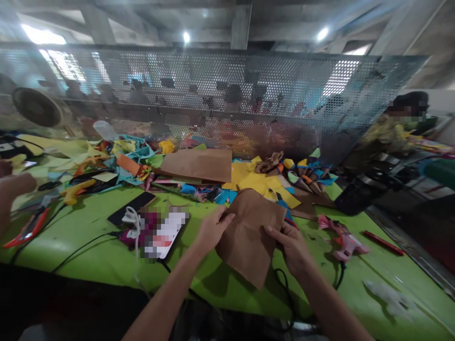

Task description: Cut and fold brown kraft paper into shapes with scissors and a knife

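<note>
Progress: looks early. Your brown paper sheet [249, 237] is creased but loose, with nothing visibly attached; can't tell how much is left. Your left hand [213, 228] pinches its left edge, your right hand [290, 241] the right edge, thumb on the face. Sheet's held over the green counter [94, 246], nearer you than the yellow paper [254, 177]. Plain, matte, bowed, lower corner pointing down.

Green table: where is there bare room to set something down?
On the green table, left: between the yellow glue gun and the black phone. A narrower gap lies between the white-screened phone and the left hand. Crowded: the far side, heaped with paper scraps.
</note>
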{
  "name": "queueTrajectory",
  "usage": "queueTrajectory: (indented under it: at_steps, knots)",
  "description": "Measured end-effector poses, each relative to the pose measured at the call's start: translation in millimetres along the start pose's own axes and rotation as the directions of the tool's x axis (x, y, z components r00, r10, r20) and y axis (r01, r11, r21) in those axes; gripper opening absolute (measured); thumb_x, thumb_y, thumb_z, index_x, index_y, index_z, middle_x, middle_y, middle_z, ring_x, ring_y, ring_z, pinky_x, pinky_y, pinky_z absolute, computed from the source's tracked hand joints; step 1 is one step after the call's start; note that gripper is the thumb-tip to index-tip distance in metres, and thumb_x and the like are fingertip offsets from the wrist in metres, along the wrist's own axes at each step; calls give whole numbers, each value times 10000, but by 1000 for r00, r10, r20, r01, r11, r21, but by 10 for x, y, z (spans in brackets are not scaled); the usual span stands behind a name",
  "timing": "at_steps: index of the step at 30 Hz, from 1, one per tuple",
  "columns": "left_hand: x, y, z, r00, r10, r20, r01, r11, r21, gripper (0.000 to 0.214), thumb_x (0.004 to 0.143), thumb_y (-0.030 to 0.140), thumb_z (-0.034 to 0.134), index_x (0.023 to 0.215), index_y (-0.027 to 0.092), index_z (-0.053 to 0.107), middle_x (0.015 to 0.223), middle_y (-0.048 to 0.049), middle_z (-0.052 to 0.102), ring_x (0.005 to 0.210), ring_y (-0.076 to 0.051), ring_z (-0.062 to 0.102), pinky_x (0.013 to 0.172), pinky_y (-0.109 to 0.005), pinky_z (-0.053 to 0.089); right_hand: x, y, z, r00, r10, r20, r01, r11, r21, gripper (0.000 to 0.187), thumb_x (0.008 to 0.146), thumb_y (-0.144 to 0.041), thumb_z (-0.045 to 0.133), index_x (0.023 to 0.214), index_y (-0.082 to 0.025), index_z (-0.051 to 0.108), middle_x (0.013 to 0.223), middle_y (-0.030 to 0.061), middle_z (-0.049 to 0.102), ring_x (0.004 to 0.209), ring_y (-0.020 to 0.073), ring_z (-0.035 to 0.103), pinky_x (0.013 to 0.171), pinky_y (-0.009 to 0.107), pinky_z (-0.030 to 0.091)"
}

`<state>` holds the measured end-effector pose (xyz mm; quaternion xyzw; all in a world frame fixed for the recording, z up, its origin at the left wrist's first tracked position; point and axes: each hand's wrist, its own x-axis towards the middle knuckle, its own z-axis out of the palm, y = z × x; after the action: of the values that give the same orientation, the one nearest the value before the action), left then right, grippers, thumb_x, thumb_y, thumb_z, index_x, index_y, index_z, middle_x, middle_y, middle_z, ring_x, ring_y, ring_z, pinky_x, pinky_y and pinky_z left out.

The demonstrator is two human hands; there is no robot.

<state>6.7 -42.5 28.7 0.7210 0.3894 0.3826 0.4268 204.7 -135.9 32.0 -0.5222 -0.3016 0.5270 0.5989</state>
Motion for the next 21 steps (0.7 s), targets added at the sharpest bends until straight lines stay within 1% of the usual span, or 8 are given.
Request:
queueTrajectory:
  at_steps: [3,6,9,12,14,16,18,21]
  knots:
    - [4,20,-16,999,2,39,-2,1000,-10,205,898,361,496,781,193,491,795,-4,567,775,-175,527,704,-294,405,18,-39,-33,996,-56,-68,56,998,-13,290,641,-396,835,839,-205,744,778,12,751,629,160,627,582,248,457]
    - [0,35,-65,999,1,47,-1,1000,-14,214,892,355,504,756,197,457,770,10,538,756,-163,505,681,-283,387,35,-57,-96,991,-86,-102,83,996,-38,261,683,-425,794,797,-200,723,690,-10,697,541,125,552,508,228,398]
    - [-11,24,-121,997,7,81,-10,999,34,262,886,371,515,713,204,410,717,28,482,714,-151,469,646,-273,356,49,-93,-166,991,-107,-75,101,992,-79,272,676,-432,797,766,-204,680,678,-22,657,565,126,540,529,228,399]
    - [-18,-4,-149,986,-6,164,-2,999,45,271,899,398,499,728,200,425,735,24,492,735,-155,477,653,-273,344,60,-135,-213,990,-132,-45,124,982,-145,322,640,-425,828,645,-185,614,586,-38,578,536,104,477,511,212,361]
    - [-22,-18,-150,981,-25,191,16,999,44,281,910,414,479,735,197,443,745,20,501,746,-158,485,659,-273,344,62,-142,-230,992,-122,-37,114,978,-175,339,628,-432,836,635,-175,614,568,-37,562,517,93,440,492,210,334]
    - [-25,-23,-146,979,-46,198,40,999,36,286,918,419,462,740,195,460,750,18,508,748,-157,489,663,-271,351,55,-131,-244,994,-108,-32,100,977,-186,338,643,-443,825,663,-172,626,578,-32,568,517,93,433,488,213,326]
    - [-27,-19,-147,976,-56,209,51,998,31,284,921,415,451,741,195,466,752,18,510,746,-155,491,663,-267,360,42,-113,-263,994,-105,-20,99,976,-193,340,673,-448,806,647,-174,605,562,-37,544,514,93,427,489,218,324]
    - [-14,-6,-191,973,-51,224,31,995,94,292,916,414,451,718,198,452,723,21,502,732,-157,495,644,-263,355,26,-101,-307,994,-103,24,106,967,-233,349,728,-469,756,632,-177,592,557,-35,528,520,102,434,499,230,333]
